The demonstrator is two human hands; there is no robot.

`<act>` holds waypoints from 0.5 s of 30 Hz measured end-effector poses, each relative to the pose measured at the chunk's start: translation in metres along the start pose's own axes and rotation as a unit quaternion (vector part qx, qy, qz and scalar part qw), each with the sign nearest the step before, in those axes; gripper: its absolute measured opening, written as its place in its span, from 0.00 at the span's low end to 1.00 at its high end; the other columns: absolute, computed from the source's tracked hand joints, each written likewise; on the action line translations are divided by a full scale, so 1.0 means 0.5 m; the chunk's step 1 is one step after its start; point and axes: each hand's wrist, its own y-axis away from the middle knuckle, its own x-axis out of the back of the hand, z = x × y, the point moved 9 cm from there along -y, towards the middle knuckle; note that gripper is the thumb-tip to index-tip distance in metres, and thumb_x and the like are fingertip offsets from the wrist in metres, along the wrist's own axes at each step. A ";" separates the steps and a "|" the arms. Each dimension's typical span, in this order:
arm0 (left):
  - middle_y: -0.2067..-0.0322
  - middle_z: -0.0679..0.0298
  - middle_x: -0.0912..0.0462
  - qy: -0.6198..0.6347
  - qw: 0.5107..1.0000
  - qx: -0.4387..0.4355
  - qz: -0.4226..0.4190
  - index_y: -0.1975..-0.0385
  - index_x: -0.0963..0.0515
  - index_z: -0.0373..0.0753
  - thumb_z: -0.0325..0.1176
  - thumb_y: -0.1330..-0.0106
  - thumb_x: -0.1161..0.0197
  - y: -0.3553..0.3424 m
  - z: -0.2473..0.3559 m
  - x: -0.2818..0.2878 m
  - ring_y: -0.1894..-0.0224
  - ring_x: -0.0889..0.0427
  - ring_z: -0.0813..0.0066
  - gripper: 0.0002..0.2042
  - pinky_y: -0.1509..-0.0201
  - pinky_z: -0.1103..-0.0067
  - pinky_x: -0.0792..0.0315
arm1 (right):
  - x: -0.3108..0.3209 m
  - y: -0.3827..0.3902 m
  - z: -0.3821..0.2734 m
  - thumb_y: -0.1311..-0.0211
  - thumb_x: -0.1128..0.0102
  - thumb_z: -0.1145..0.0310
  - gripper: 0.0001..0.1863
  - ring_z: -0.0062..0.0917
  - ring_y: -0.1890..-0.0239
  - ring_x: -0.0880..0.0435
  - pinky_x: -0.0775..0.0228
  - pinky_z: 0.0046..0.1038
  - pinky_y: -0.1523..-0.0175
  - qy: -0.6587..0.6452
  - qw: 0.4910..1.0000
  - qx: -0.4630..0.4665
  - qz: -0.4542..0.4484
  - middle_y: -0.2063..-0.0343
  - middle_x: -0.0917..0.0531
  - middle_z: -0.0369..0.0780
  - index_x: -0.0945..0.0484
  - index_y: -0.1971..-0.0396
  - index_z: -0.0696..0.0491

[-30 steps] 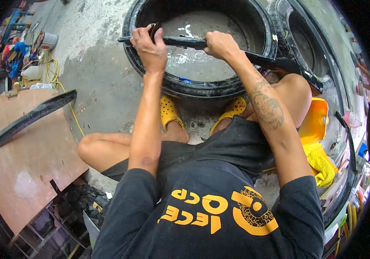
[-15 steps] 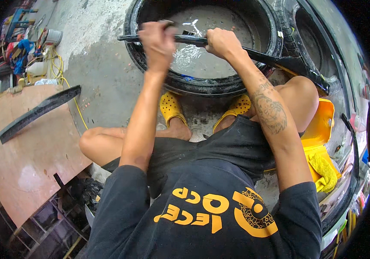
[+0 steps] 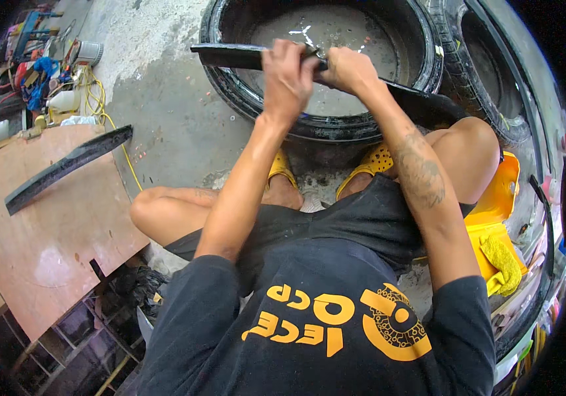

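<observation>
A long black panel strip (image 3: 231, 57) lies across my front, over a round black tub (image 3: 355, 125) that looks like a cut tire with murky water (image 3: 342, 99) in it. My right hand (image 3: 350, 70) is closed around the strip near its middle. Just left of it, my left hand (image 3: 287, 78) is curled over the strip, slightly blurred. Something small and dark shows at its fingertips, too unclear to name. The strip's right part passes behind my right forearm toward my right knee.
A tire (image 3: 451, 49) stands right of the tub. Another dark strip (image 3: 68, 168) rests on a wooden board (image 3: 65, 244) to my left. At my right is an open yellow case (image 3: 502, 191) with a yellow glove-like cloth (image 3: 502, 264). A yellow cord (image 3: 123, 155) runs along the floor.
My left hand has moved right along the strip, close to my right hand. The strip has turned, showing more of its broad face at the left end. The view has shifted slightly.
</observation>
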 end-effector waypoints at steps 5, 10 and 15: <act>0.66 0.54 0.20 -0.097 0.983 0.085 0.131 0.65 0.19 0.34 0.32 0.36 0.34 -0.032 -0.151 0.129 0.59 0.24 0.52 0.08 0.52 0.62 0.33 | 0.035 0.015 -0.023 0.47 0.30 0.39 0.30 0.48 0.67 0.12 0.19 0.44 0.60 0.006 0.998 0.004 0.064 0.73 0.14 0.51 0.14 0.71 0.58; 0.63 0.54 0.19 -0.029 0.999 -0.025 -0.002 0.63 0.19 0.37 0.32 0.37 0.33 -0.006 -0.014 0.036 0.57 0.24 0.53 0.08 0.50 0.63 0.33 | 0.016 0.033 -0.009 0.47 0.30 0.39 0.30 0.46 0.68 0.12 0.19 0.43 0.61 0.041 0.994 0.011 0.097 0.75 0.14 0.49 0.14 0.73 0.57; 0.61 0.51 0.22 -0.116 0.982 0.103 0.112 0.62 0.21 0.34 0.36 0.35 0.33 -0.005 -0.216 0.174 0.55 0.26 0.51 0.12 0.46 0.59 0.35 | 0.029 0.044 -0.008 0.48 0.27 0.45 0.25 0.44 0.64 0.11 0.19 0.42 0.57 0.041 0.998 0.039 0.022 0.70 0.13 0.49 0.14 0.70 0.56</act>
